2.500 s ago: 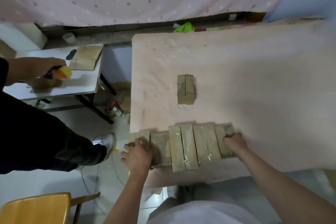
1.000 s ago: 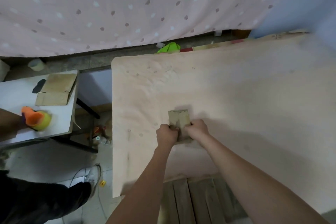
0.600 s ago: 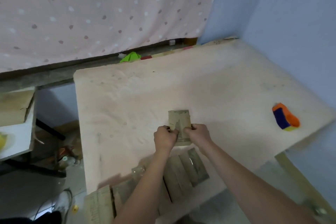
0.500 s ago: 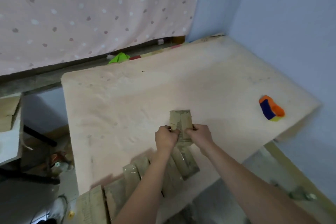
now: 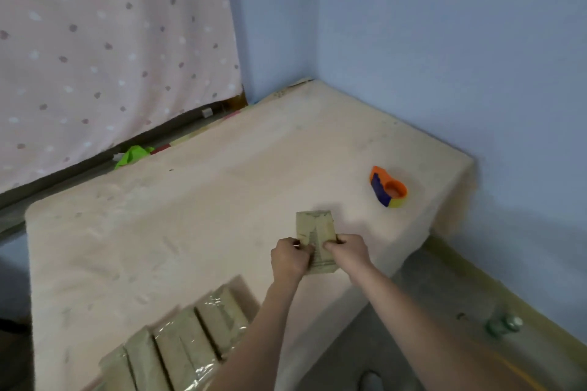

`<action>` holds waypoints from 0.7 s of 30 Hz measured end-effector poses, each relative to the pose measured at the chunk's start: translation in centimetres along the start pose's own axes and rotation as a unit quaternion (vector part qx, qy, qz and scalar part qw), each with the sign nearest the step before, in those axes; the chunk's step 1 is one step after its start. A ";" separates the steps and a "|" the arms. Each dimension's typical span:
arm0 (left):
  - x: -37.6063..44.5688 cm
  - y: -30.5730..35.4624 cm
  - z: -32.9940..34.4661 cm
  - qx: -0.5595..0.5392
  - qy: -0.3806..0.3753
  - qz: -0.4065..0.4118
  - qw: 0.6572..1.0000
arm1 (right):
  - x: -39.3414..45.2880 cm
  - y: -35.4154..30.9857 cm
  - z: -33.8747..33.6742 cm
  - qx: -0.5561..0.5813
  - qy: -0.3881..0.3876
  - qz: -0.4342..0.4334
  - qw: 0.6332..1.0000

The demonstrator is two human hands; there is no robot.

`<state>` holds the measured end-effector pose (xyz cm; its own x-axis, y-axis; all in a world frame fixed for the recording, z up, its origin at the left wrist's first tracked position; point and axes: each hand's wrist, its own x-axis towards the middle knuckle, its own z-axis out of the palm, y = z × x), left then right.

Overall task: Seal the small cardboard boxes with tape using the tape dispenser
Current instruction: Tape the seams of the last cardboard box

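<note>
While both hands, left hand (image 5: 290,259) and right hand (image 5: 347,252), grip the cardboard box (image 5: 315,238) at centre frame, the tape dispenser (image 5: 387,187) lies right of it on the desk (image 5: 190,200).

Mount: one wide-angle camera on my head; no second view.
Facing: forward and down, toward the table (image 5: 197,225) and the blue corner walls (image 5: 428,51).
Range: close; my forearms enter from the bottom edge.
Centre: my hands, just below mid-frame.

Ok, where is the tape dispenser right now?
In the head view the tape dispenser lies untouched on the table, toward its far right corner near the blue wall, beyond and right of the box both hands hold.
</note>
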<state>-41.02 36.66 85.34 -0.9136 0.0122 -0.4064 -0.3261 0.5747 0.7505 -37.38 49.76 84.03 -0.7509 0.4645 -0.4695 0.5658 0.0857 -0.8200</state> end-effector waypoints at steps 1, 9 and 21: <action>0.0 1.3 1.7 0.000 0.000 0.003 1.000 | 1.0 0.3 -1.9 0.003 0.002 -0.006 1.000; 0.8 10.6 11.6 0.011 -0.015 0.032 0.999 | 6.7 0.4 -14.3 0.039 0.020 -0.013 0.999; 8.5 20.4 21.3 0.031 -0.046 0.064 0.996 | 17.8 -1.6 -23.5 0.065 0.047 -0.040 0.996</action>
<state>-50.32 65.92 86.11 -0.9201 0.1613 -0.3570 -0.1900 0.6131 0.7668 -43.58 78.63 84.68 -0.7532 0.5414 -0.3736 0.4523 0.0139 -0.8918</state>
